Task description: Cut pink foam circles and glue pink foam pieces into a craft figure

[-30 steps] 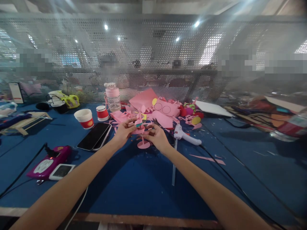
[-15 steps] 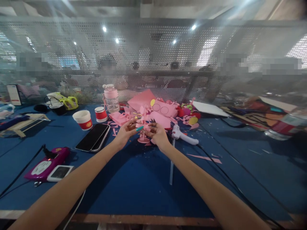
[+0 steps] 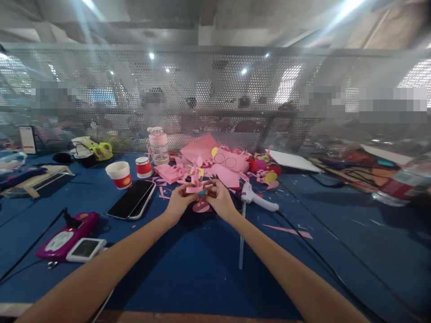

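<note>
A small pink paper figure (image 3: 199, 188) on a thin stem with a round pink base (image 3: 201, 207) stands on the blue table (image 3: 188, 260). My left hand (image 3: 178, 202) pinches its left side with closed fingers. My right hand (image 3: 220, 201) pinches its right side, fingers closed too. Teal fingernails show where the two hands meet. Behind them lies a heap of pink paper pieces (image 3: 215, 162) with several coloured discs.
A white glue gun (image 3: 256, 199) with a black cable lies right of my hands. Left are two stacked phones (image 3: 132, 199), two red-and-white cups (image 3: 118, 174), a pink-lidded jar (image 3: 158, 146) and a magenta device (image 3: 65, 229). A perforated metal screen (image 3: 215, 98) closes the back.
Both hands drew closer together on the pink figure and sank slightly toward the table. The camera tilted up a little.
</note>
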### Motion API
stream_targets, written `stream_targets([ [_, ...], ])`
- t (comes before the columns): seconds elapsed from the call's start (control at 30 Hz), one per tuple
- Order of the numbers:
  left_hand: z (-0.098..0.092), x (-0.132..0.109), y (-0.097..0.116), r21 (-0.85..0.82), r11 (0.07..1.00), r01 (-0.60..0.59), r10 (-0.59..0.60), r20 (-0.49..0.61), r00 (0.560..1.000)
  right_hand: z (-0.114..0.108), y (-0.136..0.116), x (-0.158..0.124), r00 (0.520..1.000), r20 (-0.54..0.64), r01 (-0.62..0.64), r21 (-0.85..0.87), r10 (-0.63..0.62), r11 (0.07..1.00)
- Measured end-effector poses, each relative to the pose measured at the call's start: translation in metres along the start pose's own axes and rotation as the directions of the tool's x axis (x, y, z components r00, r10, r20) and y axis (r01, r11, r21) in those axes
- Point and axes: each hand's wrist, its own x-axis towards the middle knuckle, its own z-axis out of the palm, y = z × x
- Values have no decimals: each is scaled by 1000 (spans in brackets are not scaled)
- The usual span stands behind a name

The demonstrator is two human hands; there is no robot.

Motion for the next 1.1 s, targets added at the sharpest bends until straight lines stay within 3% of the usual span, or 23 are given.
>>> stream_targets([
  [0.33,-4,5,-3,12,1000,1,0,-57,998,2,1,-3,996,-21,85,-187,-90,979],
  [0.63,-3,1,3,-11,1000,-17,15,-111,994,8,4,-4,998,-29,49,-156,-55,987],
  [0.93,-4,4,-1,-151,988,18,-35,-115,993,11,4,-4,989,-108,-99,-7,97,995],
  [1.1,-5,4,-2,-202,977,74,-83,-38,996,10,2,-4,981,-10,-192,85,193,978],
])
